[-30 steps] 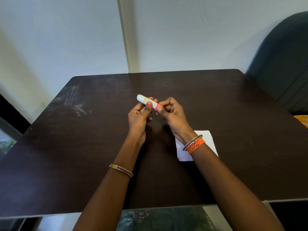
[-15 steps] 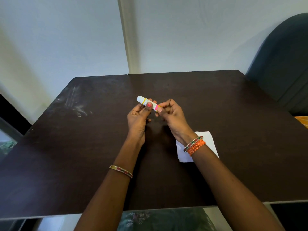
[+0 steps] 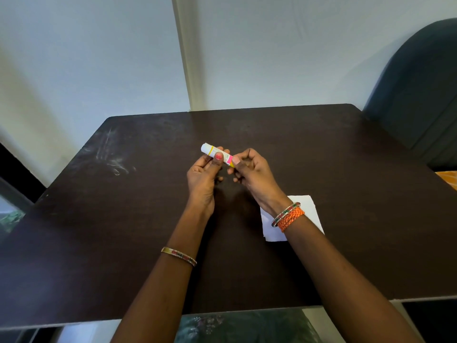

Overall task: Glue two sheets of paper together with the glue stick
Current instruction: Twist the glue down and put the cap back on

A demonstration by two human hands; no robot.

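Above table [image 3: 123, 219]: left hand [image 3: 201, 178], right hand [image 3: 254, 173] both pinch glue stick [image 3: 217, 155].

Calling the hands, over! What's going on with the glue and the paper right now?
Left hand and right hand both grip the white glue stick with pink and yellow label above the table. White paper lies flat under the right wrist. Nothing in the way.

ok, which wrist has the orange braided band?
The right wrist: an orange braided band sits there beside a beaded bangle, over the white paper. The left forearm carries only a thin gold bangle.
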